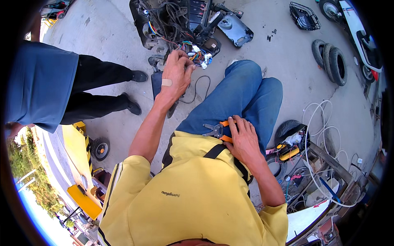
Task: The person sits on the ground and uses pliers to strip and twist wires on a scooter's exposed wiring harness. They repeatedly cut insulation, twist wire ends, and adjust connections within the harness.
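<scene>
My left hand (176, 76), with a tan plaster at the wrist, is stretched forward. Its fingers are closed on thin coloured wires (191, 48) at the bundle's near end; the exact strands are hidden behind the fingers. White plug connectors (204, 64) hang from that bundle beside my fingertips. On my lap my right hand (244, 138) grips a pair of wire strippers (215, 130) by the orange handles, jaws pointing left. Beyond my left hand is an opened vehicle body (170, 20) full of black cables.
A person in a dark shirt (45, 82) stands at the left. A grey panel (235, 29) lies past my knees. Stacked tyres (338, 67), a black basket (304, 16) and a white scooter (356, 28) are at the right. Nearer, a pale hose (324, 127) loops over tool clutter.
</scene>
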Tool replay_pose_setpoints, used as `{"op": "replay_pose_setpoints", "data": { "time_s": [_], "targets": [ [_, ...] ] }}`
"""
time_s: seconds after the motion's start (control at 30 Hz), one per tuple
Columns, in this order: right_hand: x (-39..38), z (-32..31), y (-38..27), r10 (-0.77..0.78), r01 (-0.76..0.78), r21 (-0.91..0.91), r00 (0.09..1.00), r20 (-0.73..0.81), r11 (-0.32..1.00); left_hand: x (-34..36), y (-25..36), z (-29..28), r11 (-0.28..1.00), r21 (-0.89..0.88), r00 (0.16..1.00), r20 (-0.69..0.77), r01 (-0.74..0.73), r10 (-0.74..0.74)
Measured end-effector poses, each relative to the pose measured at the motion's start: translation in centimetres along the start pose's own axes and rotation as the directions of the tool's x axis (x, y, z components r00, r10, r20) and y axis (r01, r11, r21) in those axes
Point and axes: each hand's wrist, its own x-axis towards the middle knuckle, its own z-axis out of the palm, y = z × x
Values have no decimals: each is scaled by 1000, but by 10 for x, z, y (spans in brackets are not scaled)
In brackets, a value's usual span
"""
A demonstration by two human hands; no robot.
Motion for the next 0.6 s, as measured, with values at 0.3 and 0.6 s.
{"op": "replay_pose_setpoints", "data": {
  "time_s": [0.3, 0.6],
  "targets": [
    [7, 2, 32, 47, -97, 516, 993, 109, 851, 0, 4, 1, 996, -86, 1000, -2, 25, -25],
    [60, -20, -12, 207, -177, 895, 974, 98, 410, 4, 6, 5, 991, -131, 999, -7, 40, -42]
  ]
}}
